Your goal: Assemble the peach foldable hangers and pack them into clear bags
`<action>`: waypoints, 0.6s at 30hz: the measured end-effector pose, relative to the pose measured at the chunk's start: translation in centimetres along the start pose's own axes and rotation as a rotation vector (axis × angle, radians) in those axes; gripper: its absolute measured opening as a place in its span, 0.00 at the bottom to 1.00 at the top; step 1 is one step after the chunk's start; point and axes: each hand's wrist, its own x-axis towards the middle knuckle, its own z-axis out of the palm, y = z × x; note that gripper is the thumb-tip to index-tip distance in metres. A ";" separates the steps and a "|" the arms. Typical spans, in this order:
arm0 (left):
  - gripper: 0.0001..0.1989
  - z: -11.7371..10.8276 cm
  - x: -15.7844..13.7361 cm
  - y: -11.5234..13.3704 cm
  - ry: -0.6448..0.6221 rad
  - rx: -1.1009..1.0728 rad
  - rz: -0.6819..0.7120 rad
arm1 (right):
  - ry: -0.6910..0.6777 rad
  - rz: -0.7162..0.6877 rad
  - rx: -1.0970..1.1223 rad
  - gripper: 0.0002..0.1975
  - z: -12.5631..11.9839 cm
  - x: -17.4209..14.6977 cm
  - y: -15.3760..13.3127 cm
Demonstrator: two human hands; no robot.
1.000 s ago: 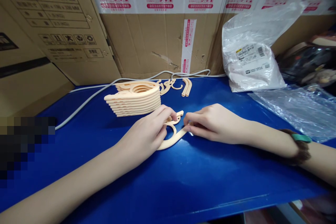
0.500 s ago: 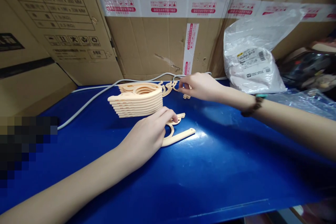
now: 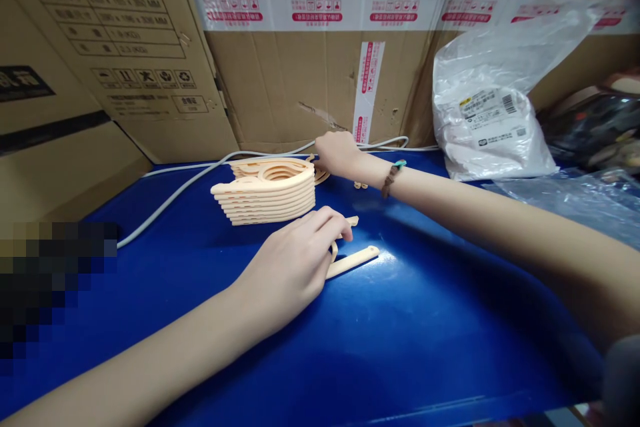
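My left hand (image 3: pixel 305 247) is closed around a cream plastic piece that looks like a folding clothes hanger (image 3: pixel 354 261), low over the blue table. One arm and part of a ring stick out past its fingers. Just behind it stands a neat stack of matching hanger pieces (image 3: pixel 265 203). My right hand (image 3: pixel 338 155) is reaching to the back, right of the stack, over curved cream hook parts (image 3: pixel 321 176). Its fingers are curled down, and whatever they hold is hidden. Beneath the right wrist lie a few small cream parts (image 3: pixel 360 185).
Large cardboard boxes (image 3: pixel 290 80) wall off the back and left. A grey cable (image 3: pixel 170 203) runs along the rear of the blue table (image 3: pixel 400 353). A white plastic bag with a label (image 3: pixel 493 127) stands at the back right, beside clear plastic film (image 3: pixel 575 193).
My right hand has moved left, from the small parts to the hook parts beside the stack. The left hand stays on the hanger piece and covers more of its ring. The view has shifted slightly.
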 end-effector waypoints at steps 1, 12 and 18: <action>0.14 0.0 0.0 0.0 -0.001 0.013 0.006 | -0.002 0.011 -0.003 0.18 -0.1 0.1 -0.1; 0.13 0.0 -0.1 0.0 0.000 0.065 0.019 | -0.090 0.079 0.005 0.17 -0.8 1.1 -0.3; 0.13 0.1 -0.1 0.0 0.013 0.055 0.029 | -0.142 0.060 0.017 0.18 -1.3 1.2 0.1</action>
